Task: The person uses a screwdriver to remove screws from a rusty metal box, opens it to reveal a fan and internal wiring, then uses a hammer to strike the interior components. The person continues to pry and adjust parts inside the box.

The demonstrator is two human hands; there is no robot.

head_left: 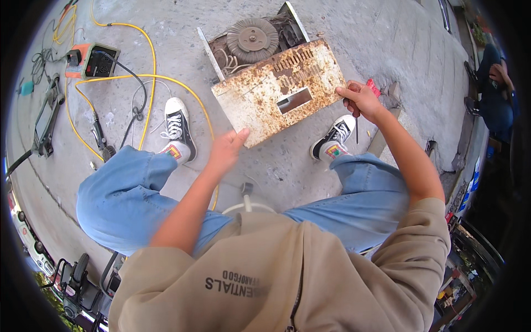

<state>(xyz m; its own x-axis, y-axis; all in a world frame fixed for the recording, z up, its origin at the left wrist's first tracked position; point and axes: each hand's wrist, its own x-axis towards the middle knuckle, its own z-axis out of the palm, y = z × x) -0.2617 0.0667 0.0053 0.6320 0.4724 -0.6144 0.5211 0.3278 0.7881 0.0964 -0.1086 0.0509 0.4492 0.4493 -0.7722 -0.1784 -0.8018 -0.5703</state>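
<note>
A rusty white metal panel [254, 110] with vent slots and a rectangular cut-out lies slanted across the front of an opened metal housing [211, 54]. My left hand [225, 150], slightly blurred, grips the panel's near left corner; its fingers are partly hidden. At the panel's right edge, my right hand [362, 100] pinches the metal and also holds a screwdriver [357, 128], whose dark shaft points down. Inside the housing sits a large round copper-wound coil [252, 42], with pale loose wires beside it. The panel covers the housing's near side.
My sneakers [176, 128] flank the panel on the concrete floor. At left are an orange-and-grey electrical box [95, 61], yellow cable [149, 44] and a black clamp [99, 133]. A broken concrete kerb [406, 130] runs along the right, where another person [498, 94] sits.
</note>
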